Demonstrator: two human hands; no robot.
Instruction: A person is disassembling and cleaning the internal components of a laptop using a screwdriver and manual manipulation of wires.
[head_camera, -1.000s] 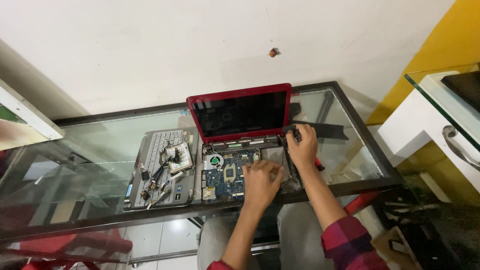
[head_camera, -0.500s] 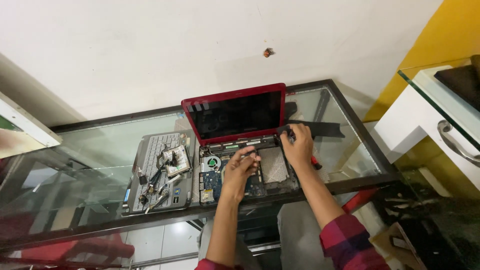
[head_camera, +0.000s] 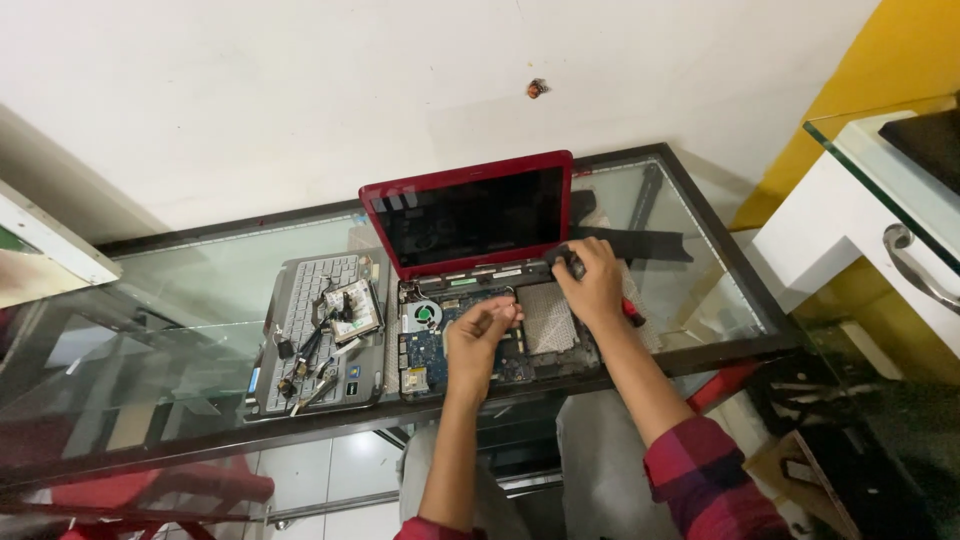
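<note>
Red-lidded, the opened laptop (head_camera: 470, 215) stands mid-table on the glass-topped desk (head_camera: 180, 300) with its blue circuit board (head_camera: 440, 345) bared. I see my left hand (head_camera: 478, 335) over that board, fingertips drawn together as if pinching something too small to make out. My right hand (head_camera: 592, 285) grips the base's back right corner, fingers curled. Beside it lies the detached grey keyboard panel (head_camera: 310, 330).

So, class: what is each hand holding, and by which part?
Right hand grips the laptop at its right hinge corner; left hand pinches over the board, contents too small to tell.
</note>
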